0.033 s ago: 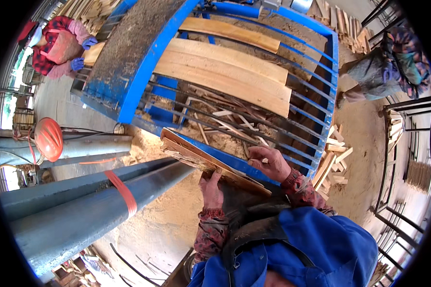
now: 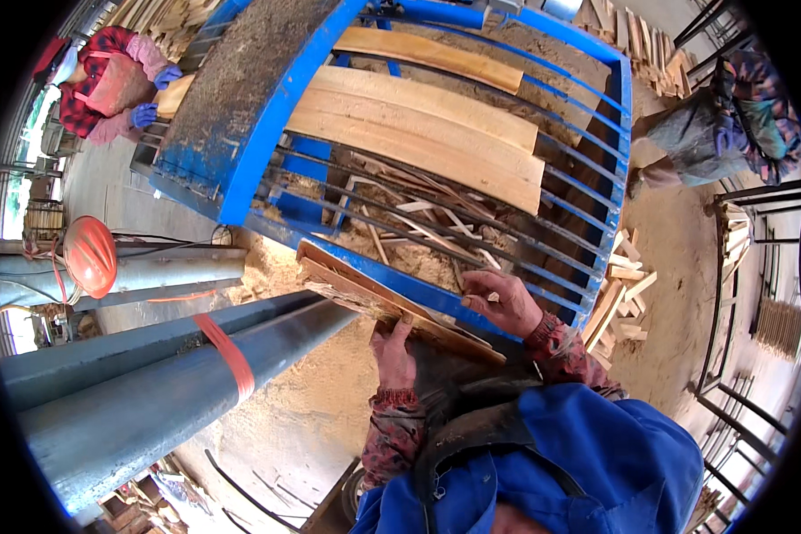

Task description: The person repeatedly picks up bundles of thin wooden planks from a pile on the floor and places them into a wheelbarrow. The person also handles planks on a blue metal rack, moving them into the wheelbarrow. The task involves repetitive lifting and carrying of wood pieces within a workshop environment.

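Note:
My left hand [image 2: 393, 354] is closed on the near edge of a rough, bark-edged wooden board [image 2: 392, 310], its thumb over the top. The board is tilted and runs along the near side of a blue machine frame [image 2: 400, 283]. Just right of the board, my right hand [image 2: 507, 304] hovers near the blue rail, its fingers loosely bent, thumb and forefinger apart, nothing visible between them. Beyond both hands, wide pale planks [image 2: 418, 125] lie across the machine's dark metal bars [image 2: 561, 233]. Wood strips [image 2: 427, 227] and sawdust lie below the bars.
At the far left a co-worker [image 2: 107, 84] in blue gloves holds a plank end; another person [image 2: 721, 120] stands at the right. Large grey pipes [image 2: 178, 383] and an orange helmet [image 2: 90, 256] are on my left. Cut wood pieces [image 2: 627, 294] lie by the machine's right side.

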`<action>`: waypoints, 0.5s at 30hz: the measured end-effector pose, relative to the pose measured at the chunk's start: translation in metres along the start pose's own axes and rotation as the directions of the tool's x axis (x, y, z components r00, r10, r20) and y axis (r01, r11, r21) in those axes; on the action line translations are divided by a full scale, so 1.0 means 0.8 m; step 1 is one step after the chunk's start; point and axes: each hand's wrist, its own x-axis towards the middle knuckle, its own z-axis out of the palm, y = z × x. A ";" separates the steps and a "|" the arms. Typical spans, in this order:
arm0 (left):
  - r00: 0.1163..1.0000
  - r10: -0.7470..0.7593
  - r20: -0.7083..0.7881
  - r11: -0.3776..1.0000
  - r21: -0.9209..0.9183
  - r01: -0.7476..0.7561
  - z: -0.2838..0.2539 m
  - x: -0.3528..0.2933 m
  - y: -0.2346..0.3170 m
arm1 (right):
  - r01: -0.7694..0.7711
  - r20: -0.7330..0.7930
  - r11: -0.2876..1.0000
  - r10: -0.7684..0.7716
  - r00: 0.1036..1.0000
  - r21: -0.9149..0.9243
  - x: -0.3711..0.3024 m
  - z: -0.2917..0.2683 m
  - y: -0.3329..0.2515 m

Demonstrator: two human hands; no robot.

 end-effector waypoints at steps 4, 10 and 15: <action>0.999 -0.028 0.043 0.997 -0.070 0.031 -0.041 -0.023 -0.005 | 0.035 -0.056 0.995 -0.040 0.998 -0.091 -0.024 0.016 -0.002; 0.987 -0.141 0.072 0.990 -0.004 0.142 -0.114 -0.024 -0.024 | -0.069 -0.173 0.991 0.049 0.984 -0.111 -0.097 0.055 -0.052; 0.946 -0.230 0.227 0.971 0.124 0.206 -0.177 -0.022 -0.021 | -0.197 -0.132 0.977 0.185 0.974 -0.084 -0.169 0.139 -0.049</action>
